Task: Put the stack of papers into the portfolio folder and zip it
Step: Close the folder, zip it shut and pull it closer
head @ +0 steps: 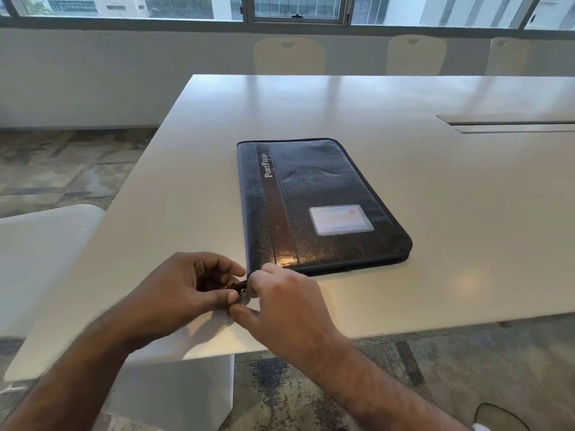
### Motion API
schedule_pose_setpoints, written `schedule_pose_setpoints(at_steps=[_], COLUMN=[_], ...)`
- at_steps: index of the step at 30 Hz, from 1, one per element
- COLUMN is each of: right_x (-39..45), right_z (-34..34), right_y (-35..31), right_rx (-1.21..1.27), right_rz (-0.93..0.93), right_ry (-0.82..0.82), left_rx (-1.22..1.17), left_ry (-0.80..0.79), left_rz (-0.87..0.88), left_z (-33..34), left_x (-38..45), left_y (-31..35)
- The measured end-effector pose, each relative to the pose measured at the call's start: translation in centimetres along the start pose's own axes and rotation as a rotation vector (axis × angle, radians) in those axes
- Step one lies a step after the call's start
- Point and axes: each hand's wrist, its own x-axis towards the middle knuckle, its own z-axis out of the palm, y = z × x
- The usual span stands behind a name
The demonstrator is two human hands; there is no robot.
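Note:
A black leather portfolio folder (314, 200) lies closed and flat on the white table (435, 213), its "PortFolio" strip running along the left side and a clear card window near the front right. Both hands meet at its near left corner. My left hand (189, 287) pinches the small dark zipper pull (241, 287) between thumb and fingers. My right hand (280, 303) has its fingertips on the folder's corner and the zipper end. No papers are visible outside the folder.
A white chair (40, 244) stands at the table's left side. Several pale chairs (289, 56) line the far edge below the windows. A cable hatch (510, 122) sits in the tabletop at the right. Patterned carpet lies below.

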Motion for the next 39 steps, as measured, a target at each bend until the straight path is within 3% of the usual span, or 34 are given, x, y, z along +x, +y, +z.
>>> schedule_pose_setpoints(at_steps=[6, 14, 18, 25, 39], right_x=[-0.2, -0.2, -0.1, -0.3, -0.4], right_z=[0.0, -0.5, -1.0, -0.7, -0.5], right_y=[-0.1, 0.4, 1.1, 1.1, 0.6], right_rx=[0.034, 0.092, 0.202, 0.167, 0.039], right_rz=[0.017, -0.02, -0.013, -0.019, 0.079], right_ry=[0.045, -0.064, -0.128, -0.067, 0.023], left_rx=[-0.119, -0.226, -0.237, -0.22, 0.157], left_ry=[0.101, 0.212, 0.198, 0.105, 0.191], left_rz=[-0.053, -0.069, -0.045, -0.074, 0.016], left_z=[0.5, 1.1, 0.9, 1.0, 1.4], left_x=[0.0, -0.5, -0.7, -0.7, 0.2], left_y=[0.0, -0.2, -0.2, -0.3, -0.5])
